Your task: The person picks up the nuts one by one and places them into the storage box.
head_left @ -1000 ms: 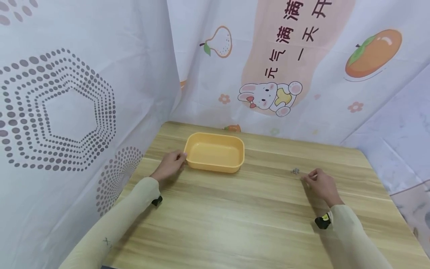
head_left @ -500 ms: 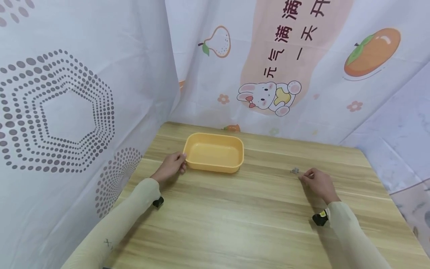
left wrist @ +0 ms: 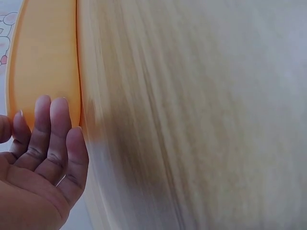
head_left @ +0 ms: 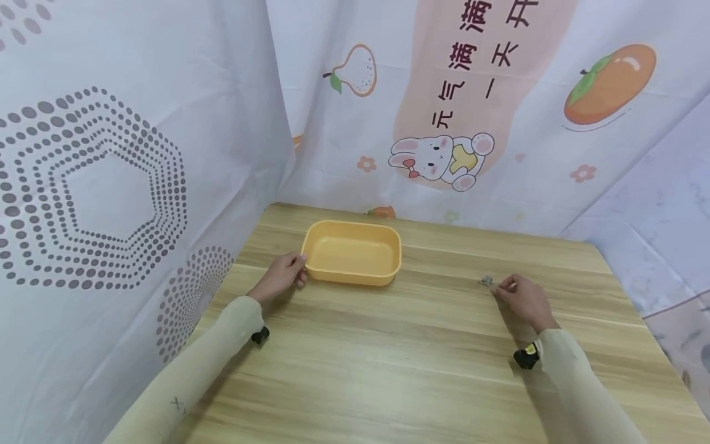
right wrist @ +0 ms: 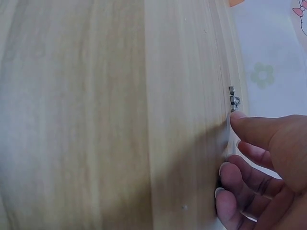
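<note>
A shallow yellow plastic tray (head_left: 355, 250) stands on the wooden table. At its left end my left hand (head_left: 280, 274) pinches the rim between thumb and forefinger. In the left wrist view the other fingers (left wrist: 60, 120) lie along the outside of the tray wall. A small cluster of silver metal pieces, which look like nuts (head_left: 486, 280), lies at the right of the table. My right hand (head_left: 522, 299) is just beside them, thumb tip (right wrist: 237, 116) right at the nearest piece. The right fingers are loosely bent, with a gap between thumb and forefinger and nothing visible in it.
The wood-grain table (head_left: 388, 345) is backed by a printed curtain (head_left: 355, 135) with a rabbit, fruit and lettering. A dotted curtain (head_left: 211, 123) hangs along the left side. A pale marbled sheet hangs at the right. Black wrist cameras (head_left: 526, 356) sit under both sleeves.
My right hand has edged left, up to the nuts. The left hand stays at the tray's rim. The whole head view has shifted slightly.
</note>
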Available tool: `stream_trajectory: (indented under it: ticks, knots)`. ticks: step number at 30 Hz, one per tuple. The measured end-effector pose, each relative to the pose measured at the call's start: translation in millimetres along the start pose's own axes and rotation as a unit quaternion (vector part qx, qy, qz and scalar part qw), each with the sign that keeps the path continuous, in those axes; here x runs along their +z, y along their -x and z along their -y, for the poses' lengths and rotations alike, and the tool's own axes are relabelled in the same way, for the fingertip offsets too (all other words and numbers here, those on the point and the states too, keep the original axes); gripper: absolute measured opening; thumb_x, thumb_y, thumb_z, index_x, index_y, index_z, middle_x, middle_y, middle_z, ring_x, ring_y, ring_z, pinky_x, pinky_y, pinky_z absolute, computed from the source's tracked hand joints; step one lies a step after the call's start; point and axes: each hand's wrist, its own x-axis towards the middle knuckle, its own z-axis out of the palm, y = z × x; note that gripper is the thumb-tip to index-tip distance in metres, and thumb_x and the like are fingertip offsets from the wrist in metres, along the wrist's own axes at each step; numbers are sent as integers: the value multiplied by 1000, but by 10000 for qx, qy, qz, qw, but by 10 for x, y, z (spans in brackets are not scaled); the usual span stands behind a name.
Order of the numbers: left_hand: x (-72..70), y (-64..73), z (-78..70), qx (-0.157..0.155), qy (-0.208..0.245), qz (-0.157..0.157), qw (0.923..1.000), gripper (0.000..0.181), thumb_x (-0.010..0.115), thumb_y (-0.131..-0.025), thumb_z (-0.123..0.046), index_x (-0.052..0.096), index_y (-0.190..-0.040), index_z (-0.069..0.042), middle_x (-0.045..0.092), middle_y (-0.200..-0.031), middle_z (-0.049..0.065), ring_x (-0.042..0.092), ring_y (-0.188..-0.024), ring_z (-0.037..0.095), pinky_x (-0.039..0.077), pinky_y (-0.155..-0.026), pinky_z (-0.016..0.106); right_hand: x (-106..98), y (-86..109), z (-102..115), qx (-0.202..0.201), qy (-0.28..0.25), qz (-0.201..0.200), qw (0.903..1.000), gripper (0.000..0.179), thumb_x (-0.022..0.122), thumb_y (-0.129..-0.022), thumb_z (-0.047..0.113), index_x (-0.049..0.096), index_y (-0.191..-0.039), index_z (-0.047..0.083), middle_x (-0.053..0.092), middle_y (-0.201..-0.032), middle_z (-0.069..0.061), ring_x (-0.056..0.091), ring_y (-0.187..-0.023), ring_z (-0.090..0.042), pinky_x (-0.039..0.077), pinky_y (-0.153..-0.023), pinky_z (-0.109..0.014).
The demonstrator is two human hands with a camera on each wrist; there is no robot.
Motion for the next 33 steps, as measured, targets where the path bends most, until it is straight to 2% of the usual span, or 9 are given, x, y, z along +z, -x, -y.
stream_trajectory:
  ticks: [5,13,24,33]
  knots:
    - [-21,-8,-7,33,22,-6,10000,44,42,-112,-39,59,-107,1,66,-92,14,66,-78,26,59,-73,36,-9,-38,53,-9,-73,93,9999,44,64,-102,44,63,-113,1,70,-110,-28,68,-92,-38,55,-72,-48]
    - [-25,6,-18,48,143,90,9998,43,43,-112,-38,58,-106,2,66,-92,16,66,-79,27,59,-73,37,-7,-99,95,-82,-135,146,9998,39,65,-103,38,63,-111,-1,72,-104,-24,67,-76,-23,54,-62,-36]
    - [-40,11,-4,116,129,140,9998,43,44,-112,-38,59,-105,2,66,-91,15,66,-78,27,59,-73,37,7,-168,100,-130,-313,293,9990,25,64,-103,21,64,-106,-3,72,-93,-17,63,-66,-18,54,-57,-34]
    - [-23,2,11,8,133,116,9998,41,44,-112,-36,59,-104,1,66,-90,14,65,-77,25,59,-72,34,-5,-184,93,-204,-329,493,9980,24,63,-104,21,64,-106,-3,70,-94,-17,62,-70,-20,54,-60,-35]
